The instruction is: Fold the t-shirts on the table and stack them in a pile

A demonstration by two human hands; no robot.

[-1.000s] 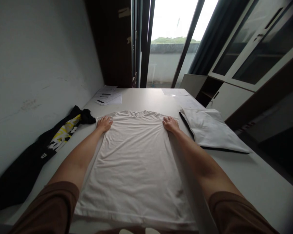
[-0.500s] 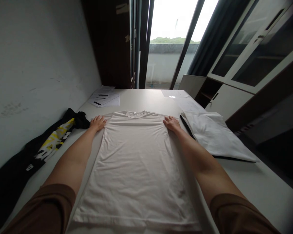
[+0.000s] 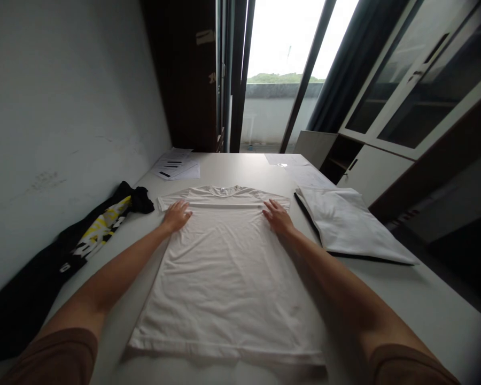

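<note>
White T-shirt point(image 3: 224, 267), one: lay spread, creased, on the worktop point(image 3: 232, 168). Left hand point(image 3: 177, 216), right hand point(image 3: 278, 218): fingers rested loosely parted upon its upper sides, gripping nothing; light, even outward strokes seemed best.

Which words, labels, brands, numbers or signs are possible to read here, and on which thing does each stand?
None reads with certainty.
Black garment: bunched print, unreadable; small white mark, too small.
Papers, far left of the table: dark bars; any print too small.
T-shirt: small collar mark, too small.
Sheets, far right: too faint.
</note>
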